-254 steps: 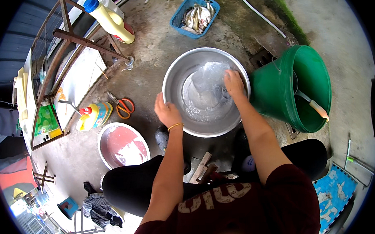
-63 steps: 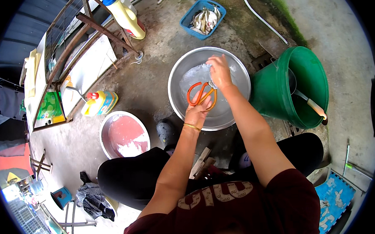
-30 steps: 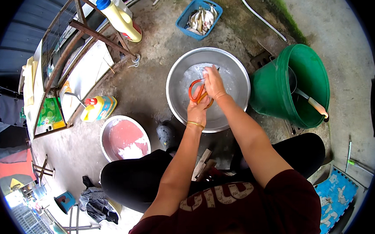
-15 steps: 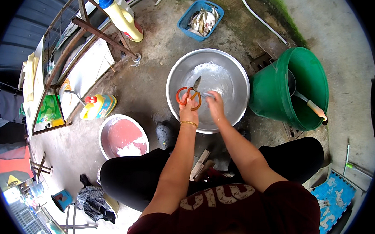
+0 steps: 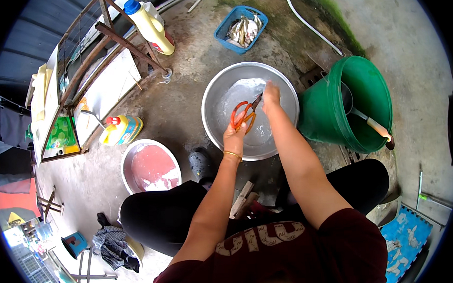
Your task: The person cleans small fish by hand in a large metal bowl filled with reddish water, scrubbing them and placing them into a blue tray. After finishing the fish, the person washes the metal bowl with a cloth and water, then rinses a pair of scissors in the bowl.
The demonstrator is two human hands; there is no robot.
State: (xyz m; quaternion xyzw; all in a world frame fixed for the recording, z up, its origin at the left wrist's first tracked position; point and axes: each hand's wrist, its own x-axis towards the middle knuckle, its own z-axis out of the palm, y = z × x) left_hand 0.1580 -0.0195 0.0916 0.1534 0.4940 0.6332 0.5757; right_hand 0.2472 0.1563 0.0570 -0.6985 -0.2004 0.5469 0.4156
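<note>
Over a wide silver metal basin (image 5: 212, 113) on the ground, my left hand (image 5: 234, 137) is closed round scissors (image 5: 255, 105) with red-orange looped handles. Their dark blades point up and to the right. My right hand (image 5: 271, 95) is curled right by the blade tips, slightly smeared by motion. Whatever is in its fingers is hidden. Shallow water and whitish suds show inside the basin. Beyond it stands a blue plastic basket (image 5: 224, 40) of small silvery fish (image 5: 244, 30).
A tilted green bucket (image 5: 319, 112) with a long-handled ladle (image 5: 369, 122) is at the right. Left lie a basin of pinkish liquid (image 5: 151, 165) and a yellow bottle (image 5: 122, 130). A cream jug (image 5: 150, 28) stands beside a rusty frame (image 5: 123, 42). A white hose (image 5: 310, 24) crosses the far ground.
Both hands have moved right over the basin, the right one also farther away. The scissors went along in my left hand and now tilt rightward, their blades at my right hand.
</note>
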